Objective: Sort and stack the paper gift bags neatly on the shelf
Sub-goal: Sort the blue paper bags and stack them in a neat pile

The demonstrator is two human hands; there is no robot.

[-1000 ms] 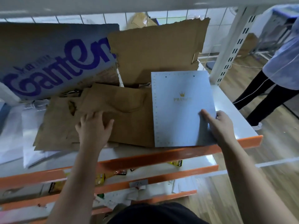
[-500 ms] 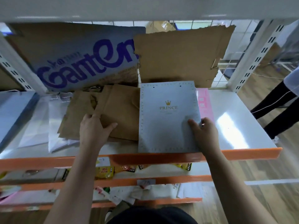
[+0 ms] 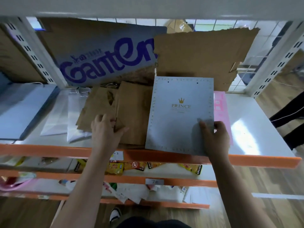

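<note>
1. Metal rack with orange front rails; I'm working on the white shelf (image 3: pixel 246 129) in front of me, torn cardboard (image 3: pixel 202 53) and a "Ganten" printed box panel (image 3: pixel 107 63) propped at the back. Snack packets on the lower tier below my arms.
2. My right hand (image 3: pixel 213 139) rests on the near right corner of the pale blue "PRINCE" bag (image 3: pixel 179 112), fingers curled over its right edge, thumb on top. Looks like a pinch on that edge, not certain.
3. My left hand (image 3: pixel 107 130) lies spread, palm down, on the brown kraft bags (image 3: pixel 130 112), pressing, not gripping.
4. Key relation: blue bag lies flat, long axis running away from me, near edge at the shelf lip. It sits directly between my hands, overlapping the kraft pile's right side; right hand is the one on it.
5. A pink bag (image 3: pixel 220 112) peeks out under its right edge, just beyond my right fingers.
6. White bags (image 3: pixel 72 116) lie out past my left hand, loosely fanned.
7. Blue bag: smooth, stiff-looking card, dotted border, gold crown logo, two handle holes at the far end, no handle visible.
8. Judgement: squaring it over the pink one comes next; slick card may slide.
</note>
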